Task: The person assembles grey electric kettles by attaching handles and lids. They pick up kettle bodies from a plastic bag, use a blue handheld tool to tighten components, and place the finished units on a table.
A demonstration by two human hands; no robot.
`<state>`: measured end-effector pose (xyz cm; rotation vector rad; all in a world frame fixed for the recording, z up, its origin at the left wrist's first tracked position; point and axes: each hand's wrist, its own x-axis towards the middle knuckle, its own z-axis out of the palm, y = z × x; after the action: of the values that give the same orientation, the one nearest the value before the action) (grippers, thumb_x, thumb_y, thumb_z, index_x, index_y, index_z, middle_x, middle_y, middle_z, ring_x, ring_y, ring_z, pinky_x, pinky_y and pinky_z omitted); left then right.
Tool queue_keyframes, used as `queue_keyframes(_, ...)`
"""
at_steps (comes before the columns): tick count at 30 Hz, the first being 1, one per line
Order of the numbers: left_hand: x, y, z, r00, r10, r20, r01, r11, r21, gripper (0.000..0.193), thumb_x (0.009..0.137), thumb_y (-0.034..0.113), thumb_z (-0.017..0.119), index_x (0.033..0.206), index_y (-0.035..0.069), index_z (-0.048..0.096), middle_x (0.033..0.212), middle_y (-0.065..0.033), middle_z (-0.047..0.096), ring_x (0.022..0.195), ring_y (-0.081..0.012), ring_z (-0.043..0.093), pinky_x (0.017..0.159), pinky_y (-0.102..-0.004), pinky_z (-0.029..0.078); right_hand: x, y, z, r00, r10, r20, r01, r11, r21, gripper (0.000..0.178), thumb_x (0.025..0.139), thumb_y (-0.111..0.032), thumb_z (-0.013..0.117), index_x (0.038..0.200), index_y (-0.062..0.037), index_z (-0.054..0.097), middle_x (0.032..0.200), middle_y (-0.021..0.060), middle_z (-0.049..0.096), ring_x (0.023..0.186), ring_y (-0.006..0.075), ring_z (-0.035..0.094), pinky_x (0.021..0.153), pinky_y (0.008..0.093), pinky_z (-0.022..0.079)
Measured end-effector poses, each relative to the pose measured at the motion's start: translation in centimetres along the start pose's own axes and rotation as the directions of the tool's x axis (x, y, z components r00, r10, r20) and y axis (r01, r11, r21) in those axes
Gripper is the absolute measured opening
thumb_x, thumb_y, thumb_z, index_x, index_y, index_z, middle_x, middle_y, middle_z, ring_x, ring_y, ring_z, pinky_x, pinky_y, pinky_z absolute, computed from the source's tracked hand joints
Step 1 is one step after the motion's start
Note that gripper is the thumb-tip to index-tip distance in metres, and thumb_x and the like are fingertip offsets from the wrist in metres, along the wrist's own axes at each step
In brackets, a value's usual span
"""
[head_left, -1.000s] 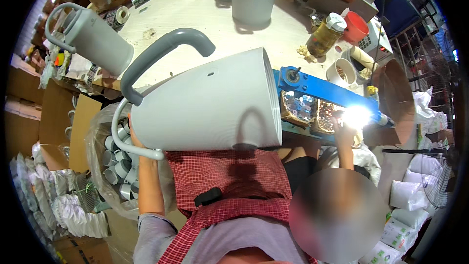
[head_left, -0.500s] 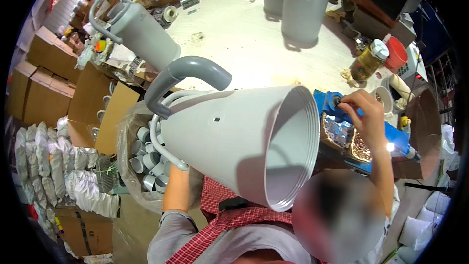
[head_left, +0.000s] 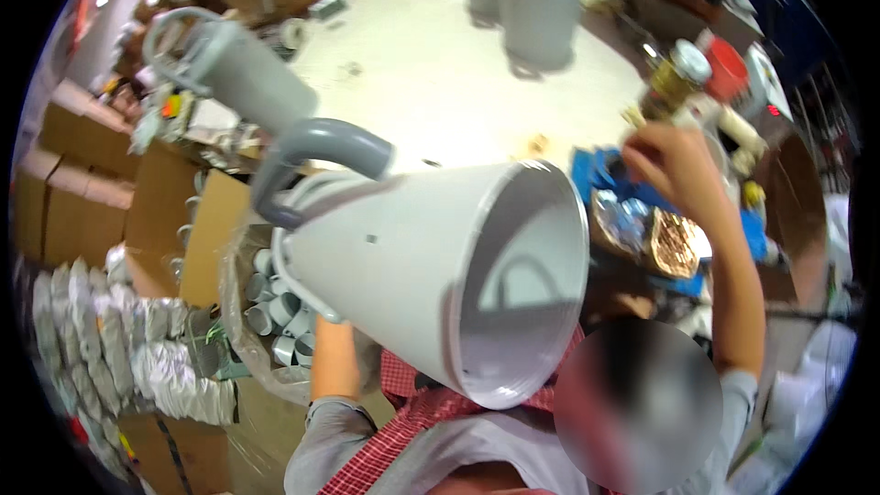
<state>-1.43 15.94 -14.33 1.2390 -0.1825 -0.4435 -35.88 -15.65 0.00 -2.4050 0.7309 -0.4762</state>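
Note:
A large light-grey plastic jug body (head_left: 385, 252) lies on its side in front of me, its wide ridged mouth open to the right. A dark-grey curved handle (head_left: 335, 142) sticks up at its narrow end, and a lighter loop handle curves round there. My left forearm runs up behind the jug body, which hides my left hand and its fingers. My right hand (head_left: 674, 160) is to the right of the mouth, over a blue holder (head_left: 596, 170). Its fingers are curled together, and blur hides whatever is at the fingertips. Below are a bin of silvery small parts (head_left: 621, 218) and one of copper-coloured parts (head_left: 675, 246).
Grey jugs (head_left: 541, 9) stand at the back of the white table (head_left: 412, 64), with another jug (head_left: 247, 73) at left. An amber jar (head_left: 674, 82) and a red cup (head_left: 726, 69) stand at right. A plastic-lined box of grey parts (head_left: 284, 312) is at lower left.
My right hand has lifted a little from the blue holder, its fingers still curled. The jug body has shifted slightly left and its mouth faces me more. The whole view has moved and blurred.

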Motion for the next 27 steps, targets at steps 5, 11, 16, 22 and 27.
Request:
queue_keyframes(5,0.7,-1.2,-1.0,1.0,0.004,-0.027,-0.004,0.999,0.033,0.05,0.1,0.044,0.04,0.124,0.003,0.052,0.11,-0.0088,0.062,0.098,-0.0206,0.061,0.085,-0.0323,0.05,2.6,-0.4,-0.9,0.97,-0.021,0.244,0.045,0.995,-0.093,0.009,0.083,-0.007,0.062,0.081,0.0003,0.067,0.065,0.0095,0.066,0.059,0.0167,0.067,0.058,0.0279,0.052)
queue_keyframes(11,0.7,-0.8,0.4,1.0,0.006,0.014,-0.006,1.0,0.024,0.05,0.1,0.044,0.04,0.124,0.003,0.052,0.111,-0.0088,0.062,0.098,-0.0208,0.061,0.085,-0.0326,0.05,0.5,2.0,0.2,0.997,0.015,0.071,-0.029,0.981,0.193,0.013,0.086,-0.01,0.064,0.093,0.0003,0.068,0.075,0.007,0.069,0.062,0.011,0.066,0.057,0.0241,0.053)
queue_keyframes(16,-0.5,0.4,-0.6,1.0,0.015,-0.003,-0.015,1.0,0.012,0.05,0.1,0.044,0.04,0.125,0.003,0.052,0.111,-0.0089,0.062,0.099,-0.021,0.061,0.085,-0.0328,0.05,-3.7,3.0,3.9,0.952,0.082,-0.295,0.011,0.954,0.301,0.018,0.088,-0.009,0.065,0.104,-0.0029,0.068,0.081,0.0062,0.069,0.061,0.0097,0.064,0.058,0.0238,0.052)
queue_keyframes(22,-0.9,1.2,-0.8,1.0,0.003,-0.005,-0.003,1.0,-0.028,0.05,0.1,0.044,0.039,0.125,0.003,0.052,0.112,-0.009,0.061,0.099,-0.0213,0.06,0.086,-0.0331,0.05,-10.4,10.0,9.4,0.984,-0.025,-0.177,-0.02,0.969,-0.246,0.012,0.079,-0.013,0.066,0.089,-0.0068,0.069,0.089,0.0092,0.066,0.081,0.0261,0.065,0.067,0.0357,0.053)
queue_keyframes(27,-0.3,1.1,0.4,1.0,-0.017,0.005,0.017,0.999,-0.036,0.05,0.1,0.044,0.039,0.125,0.003,0.052,0.112,-0.009,0.061,0.099,-0.0215,0.06,0.086,-0.0333,0.05,-10.1,10.9,11.6,0.997,0.044,-0.06,-0.069,0.856,-0.513,0.01,0.075,-0.015,0.063,0.081,-0.0076,0.067,0.09,0.0089,0.062,0.091,0.0259,0.062,0.075,0.0372,0.052)
